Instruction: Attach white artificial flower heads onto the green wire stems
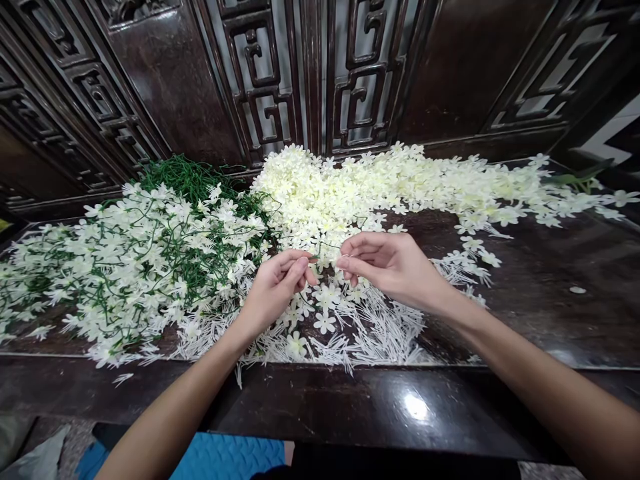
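as i watched, the thin green stem (328, 245) ran roughly crosswise between the left hand (281, 283), fingertips apparently pinched on its end, and the equally near right hand (393, 265), fingertips pinched around a small white piece (349, 256).

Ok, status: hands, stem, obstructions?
Left hand pinching thin green stem. Right hand close by, hold too small to make out. White flowers, white stalks crowd beneath; neither covers the hands.

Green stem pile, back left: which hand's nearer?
Left. The left hand is in front and right of the green stem pile; the right hand is farther right.
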The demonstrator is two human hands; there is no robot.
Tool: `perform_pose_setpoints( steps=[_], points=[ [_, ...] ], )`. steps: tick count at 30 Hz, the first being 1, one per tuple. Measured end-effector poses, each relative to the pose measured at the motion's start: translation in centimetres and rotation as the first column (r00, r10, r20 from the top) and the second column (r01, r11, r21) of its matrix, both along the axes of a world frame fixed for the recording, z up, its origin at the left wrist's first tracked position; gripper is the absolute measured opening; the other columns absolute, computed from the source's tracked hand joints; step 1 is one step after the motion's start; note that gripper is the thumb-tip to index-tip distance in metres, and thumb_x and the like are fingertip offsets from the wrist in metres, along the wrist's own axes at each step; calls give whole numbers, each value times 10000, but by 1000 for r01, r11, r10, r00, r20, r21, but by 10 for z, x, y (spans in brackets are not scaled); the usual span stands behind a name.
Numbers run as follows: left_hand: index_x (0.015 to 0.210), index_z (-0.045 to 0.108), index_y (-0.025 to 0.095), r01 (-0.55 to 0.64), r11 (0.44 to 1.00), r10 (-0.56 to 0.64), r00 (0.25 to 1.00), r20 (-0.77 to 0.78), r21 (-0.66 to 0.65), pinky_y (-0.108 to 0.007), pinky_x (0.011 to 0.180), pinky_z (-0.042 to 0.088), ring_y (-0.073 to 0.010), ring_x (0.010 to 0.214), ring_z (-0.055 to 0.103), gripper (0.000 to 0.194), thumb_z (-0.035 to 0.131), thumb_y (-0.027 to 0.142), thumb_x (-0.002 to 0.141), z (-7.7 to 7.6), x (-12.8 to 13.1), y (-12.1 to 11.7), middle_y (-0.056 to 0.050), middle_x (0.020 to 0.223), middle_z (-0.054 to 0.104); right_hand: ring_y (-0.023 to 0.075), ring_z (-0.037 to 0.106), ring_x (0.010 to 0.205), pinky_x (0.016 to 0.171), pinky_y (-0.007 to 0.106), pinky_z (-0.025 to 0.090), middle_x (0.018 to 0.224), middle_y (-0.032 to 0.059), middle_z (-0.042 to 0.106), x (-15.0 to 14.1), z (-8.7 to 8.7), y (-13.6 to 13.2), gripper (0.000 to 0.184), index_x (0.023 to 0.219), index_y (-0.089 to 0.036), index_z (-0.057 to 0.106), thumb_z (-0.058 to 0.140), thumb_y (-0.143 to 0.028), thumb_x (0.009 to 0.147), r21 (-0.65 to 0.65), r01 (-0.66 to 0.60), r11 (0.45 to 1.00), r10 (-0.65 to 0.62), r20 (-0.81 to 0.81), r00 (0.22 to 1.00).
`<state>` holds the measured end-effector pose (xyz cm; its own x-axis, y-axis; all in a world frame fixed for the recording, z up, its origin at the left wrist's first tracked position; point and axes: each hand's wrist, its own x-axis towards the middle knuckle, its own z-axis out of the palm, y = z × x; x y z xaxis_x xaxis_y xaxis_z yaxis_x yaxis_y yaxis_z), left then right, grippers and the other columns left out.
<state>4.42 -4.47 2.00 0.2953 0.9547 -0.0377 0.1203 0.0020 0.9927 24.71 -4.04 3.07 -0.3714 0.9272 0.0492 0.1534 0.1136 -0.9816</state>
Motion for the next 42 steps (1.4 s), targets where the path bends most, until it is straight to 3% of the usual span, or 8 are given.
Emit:
perform_pose_setpoints(
  steps=[14,18,22,31,37,42],
  points=[
    [938,679,207,120,993,-119,992,-37,8,-254,506,376,-130,557,512,184,545,322,887,4,5,-6,-42,663,638,158,624,684,637,367,563,808,42,652,-7,-6,-7,67,865,-190,620,608,-253,846,52,-25,998,22,47,999],
    [943,656,203,131,987,-119,985,-127,97,-248,479,347,-134,569,534,163,566,324,881,0,3,-5,-41,688,643,147,634,688,656,355,576,800,34,655,-7,-8,-7,79,876,-185,630,590,-249,854,78,-31,996,27,53,998],
    [866,642,179,189,964,-148,965,-214,189,-230,443,294,-95,506,443,197,507,310,923,-3,2,-5,-22,698,620,149,649,716,686,365,589,819,41,670,-7,-9,-7,121,869,-178,642,571,-276,868,127,-66,990,55,94,994],
    [796,589,165,242,947,-191,953,-235,211,-255,597,400,-115,641,535,284,416,309,969,-1,2,-7,-20,734,607,183,683,721,665,399,599,822,65,707,-7,-1,-10,177,908,-175,666,579,-321,859,78,-38,996,25,157,987],
    [770,559,165,242,949,-193,952,-236,201,-250,586,404,-108,616,529,323,379,327,983,-3,4,-10,-16,697,607,191,679,765,658,385,586,858,77,712,-7,1,-13,196,888,-171,687,529,-286,897,208,-66,976,8,268,963],
    [752,555,166,218,950,-163,957,-240,225,-251,577,413,-103,597,530,317,399,325,977,-3,5,-10,-14,678,598,155,660,670,588,322,564,757,59,695,-8,-1,-15,211,874,-149,672,485,-228,927,308,-112,945,21,287,958]
  ],
)
